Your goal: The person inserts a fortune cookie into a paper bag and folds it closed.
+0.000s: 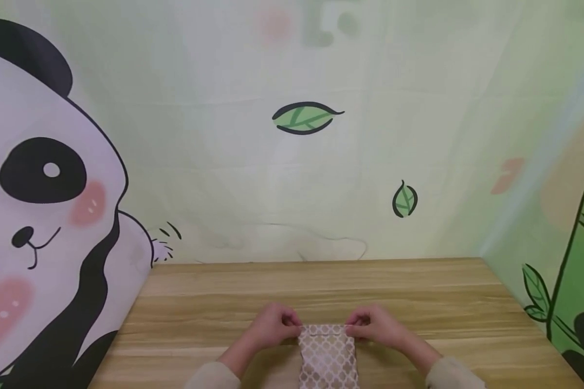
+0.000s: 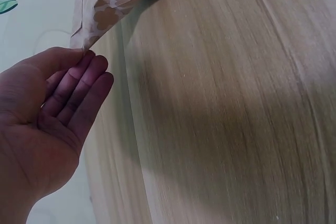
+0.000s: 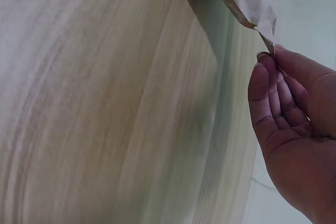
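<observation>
A brown paper bag (image 1: 327,356) with a white lattice print is held up by its two far corners, with a crease running across just below that edge. My left hand (image 1: 275,327) pinches the left corner between thumb and fingertips; in the left wrist view the other fingers of the left hand (image 2: 58,98) are loosely bent beneath. At the opposite corner my right hand (image 1: 376,327) pinches the paper the same way, and the right wrist view shows the right hand (image 3: 299,114) at the bag's tip. The bag's near end runs out of the head view.
The wooden table (image 1: 214,286) spreads below both hands, and the bag casts a shadow on it. Behind its far edge hangs a pale green cloth backdrop (image 1: 224,162) with a printed panda (image 1: 53,216) on the left and bamboo (image 1: 579,259) on the right.
</observation>
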### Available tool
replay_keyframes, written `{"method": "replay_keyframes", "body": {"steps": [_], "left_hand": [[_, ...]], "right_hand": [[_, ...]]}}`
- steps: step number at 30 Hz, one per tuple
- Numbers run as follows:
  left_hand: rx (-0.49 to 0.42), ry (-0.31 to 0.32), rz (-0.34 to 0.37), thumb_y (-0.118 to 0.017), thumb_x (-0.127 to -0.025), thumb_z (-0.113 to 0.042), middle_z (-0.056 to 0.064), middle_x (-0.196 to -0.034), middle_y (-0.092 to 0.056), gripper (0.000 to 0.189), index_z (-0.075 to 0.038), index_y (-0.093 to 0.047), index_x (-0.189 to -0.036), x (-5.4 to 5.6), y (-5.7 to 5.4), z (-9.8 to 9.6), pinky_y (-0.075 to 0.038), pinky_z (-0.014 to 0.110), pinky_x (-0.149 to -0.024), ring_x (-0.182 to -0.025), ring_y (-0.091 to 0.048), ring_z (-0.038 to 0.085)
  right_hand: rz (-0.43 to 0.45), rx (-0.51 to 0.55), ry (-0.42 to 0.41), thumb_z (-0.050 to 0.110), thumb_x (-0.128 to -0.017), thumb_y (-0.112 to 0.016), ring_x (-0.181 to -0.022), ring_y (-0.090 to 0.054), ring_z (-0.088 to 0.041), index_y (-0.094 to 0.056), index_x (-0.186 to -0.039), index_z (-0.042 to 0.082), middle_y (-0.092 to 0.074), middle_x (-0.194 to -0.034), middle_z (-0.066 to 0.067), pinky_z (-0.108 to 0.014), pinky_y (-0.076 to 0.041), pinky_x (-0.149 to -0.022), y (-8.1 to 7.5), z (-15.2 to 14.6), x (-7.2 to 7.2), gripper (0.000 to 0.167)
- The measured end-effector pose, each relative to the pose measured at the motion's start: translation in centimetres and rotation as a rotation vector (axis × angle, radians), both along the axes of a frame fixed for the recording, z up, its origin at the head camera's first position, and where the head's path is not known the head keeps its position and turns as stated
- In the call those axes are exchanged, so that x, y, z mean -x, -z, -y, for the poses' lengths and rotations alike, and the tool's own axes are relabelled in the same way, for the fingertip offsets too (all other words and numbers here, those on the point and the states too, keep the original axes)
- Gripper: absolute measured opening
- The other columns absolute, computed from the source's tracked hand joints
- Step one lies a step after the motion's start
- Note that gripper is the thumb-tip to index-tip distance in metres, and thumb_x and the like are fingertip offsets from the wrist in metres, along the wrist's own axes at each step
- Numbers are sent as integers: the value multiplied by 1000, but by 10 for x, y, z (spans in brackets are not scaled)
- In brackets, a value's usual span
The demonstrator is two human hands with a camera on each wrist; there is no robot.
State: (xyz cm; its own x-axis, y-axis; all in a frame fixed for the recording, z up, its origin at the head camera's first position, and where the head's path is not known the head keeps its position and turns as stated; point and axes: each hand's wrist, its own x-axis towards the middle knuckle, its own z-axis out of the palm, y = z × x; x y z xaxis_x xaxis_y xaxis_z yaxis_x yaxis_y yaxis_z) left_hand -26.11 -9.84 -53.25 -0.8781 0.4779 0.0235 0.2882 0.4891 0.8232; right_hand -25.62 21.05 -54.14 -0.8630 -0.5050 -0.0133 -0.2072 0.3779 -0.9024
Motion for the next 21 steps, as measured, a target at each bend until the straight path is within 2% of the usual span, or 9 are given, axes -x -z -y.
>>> {"method": "replay_keyframes", "body": {"steps": [5, 12, 16, 19, 21], "left_hand": [[-17, -8, 40, -78, -89, -1, -1, -76, -73, 2, -2, -80, -89, 1, 0, -4, -51, 21, -62, -66, -60, 4], [-5, -30, 62, -79, -87, -3, 0, -81, -74, 9, -2, -81, -96, 1, -2, -5, -54, 25, -66, -72, -63, 9], [58, -45, -7, -77, -91, -6, 6, -94, -76, 14, 1, -79, -104, -1, -9, 4, -59, 35, -78, -86, -69, 18], [162, -96, -110, -75, -94, -10, 11, -103, -77, 20, 1, -78, -110, -3, -19, 19, -61, 46, -87, -95, -71, 27], [238, -142, -179, -75, -96, -14, 16, -111, -77, 24, 2, -77, -115, -7, -25, 32, -60, 53, -92, -103, -72, 34]], "right_hand": [[13, -19, 3, 8, -97, -78, -77, -70, -15, -78, -104, -4, -77, -89, -7, -26, -61, -66, -1, -2, 1, 14], [-101, -97, -33, 12, -98, -77, -85, -70, -9, -77, -108, -4, -78, -96, -7, -23, -58, -76, -3, -11, 3, 19], [-159, -143, -40, 13, -99, -76, -92, -70, -8, -75, -113, -7, -78, -103, -7, -26, -59, -82, -12, -25, -2, 25], [-207, -187, -24, 14, -99, -76, -92, -70, -9, -74, -116, -8, -78, -103, -7, -27, -60, -81, -23, -41, -8, 28], [-252, -224, 12, 15, -99, -76, -94, -72, -15, -74, -118, -9, -78, -105, -10, -30, -61, -80, -30, -53, -14, 31]]}}
